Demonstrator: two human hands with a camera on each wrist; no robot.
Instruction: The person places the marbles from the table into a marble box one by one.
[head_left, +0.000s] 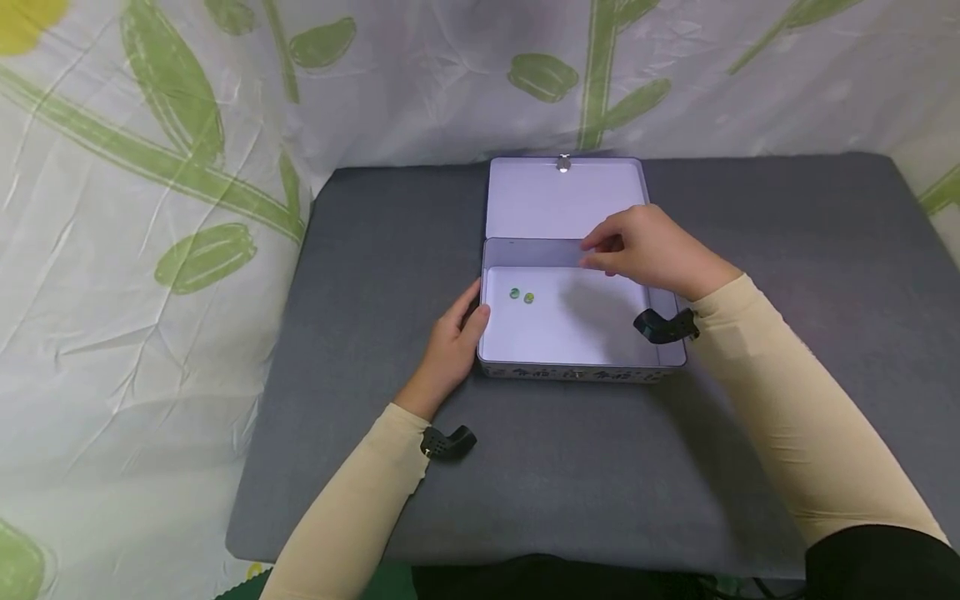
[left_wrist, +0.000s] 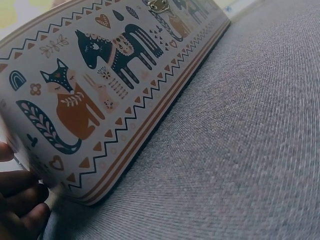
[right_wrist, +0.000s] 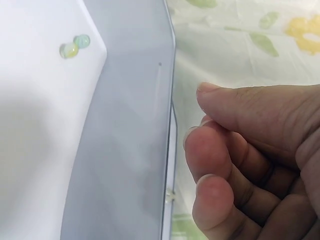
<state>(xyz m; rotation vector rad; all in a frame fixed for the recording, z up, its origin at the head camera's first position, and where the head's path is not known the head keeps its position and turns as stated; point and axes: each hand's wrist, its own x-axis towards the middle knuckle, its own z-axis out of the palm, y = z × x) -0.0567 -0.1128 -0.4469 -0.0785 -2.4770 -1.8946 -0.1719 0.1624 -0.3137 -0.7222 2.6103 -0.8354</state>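
A white-lined tin box (head_left: 555, 337) lies on the grey table, its hinged lid (head_left: 562, 200) thrown back. Two small glass marbles, one greenish-blue (head_left: 514, 293) and one yellow-green (head_left: 528, 297), sit close together on the box floor, toward the left. My left hand (head_left: 446, 350) rests against the box's left side, thumb near the rim. In the left wrist view, its fingertips (left_wrist: 30, 200) are by the box's lower corner. Over the right part of the box hovers my right hand (head_left: 641, 250), fingers loosely bent and thumb apart. Nothing shows between its fingers (right_wrist: 207, 150).
The box's front wall (left_wrist: 95, 85) carries printed animals and a metal catch (left_wrist: 158, 5). A clasp (head_left: 563, 163) sits on the lid's far edge. Grey cloth (head_left: 375, 275) covers the table; a leaf-patterned sheet (head_left: 435, 75) hangs behind it and to the left.
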